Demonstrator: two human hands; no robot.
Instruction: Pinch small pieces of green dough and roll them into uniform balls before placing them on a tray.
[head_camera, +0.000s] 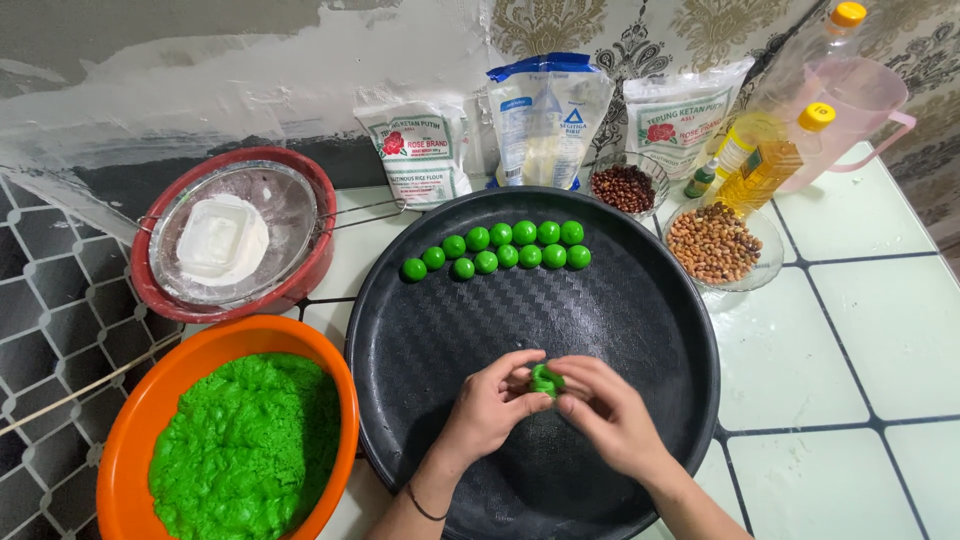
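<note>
Dough piece: a small green lump (545, 380) pinched between both hands, above the near middle of the round black tray (640, 320).
Left hand: the left hand (492, 400) curls its fingers (520, 365) narrowly around the lump's left side.
Right hand: the right hand (610, 410) presses its fingers (572, 385) closed against the lump's right side.
Tray contents: twelve finished green balls (498, 248) in two curved rows at the far side; the middle and right of the tray lie bare.
Orange bowl (130, 440): near left, touching the tray's rim, holding a mass of green dough (245, 450).
Red basin (315, 265): far left, carrying a metal sieve (285, 215) with white flour (222, 238).
Glass bowls: two, far right; one with pale peanuts (714, 244), a smaller one with dark red beans (624, 187).
Far edge: three bags (548, 125) against the wall, two bottles of oil (768, 160), one pink jug (865, 100).
Open room: the white tiled surface (850, 340) right of the tray.
</note>
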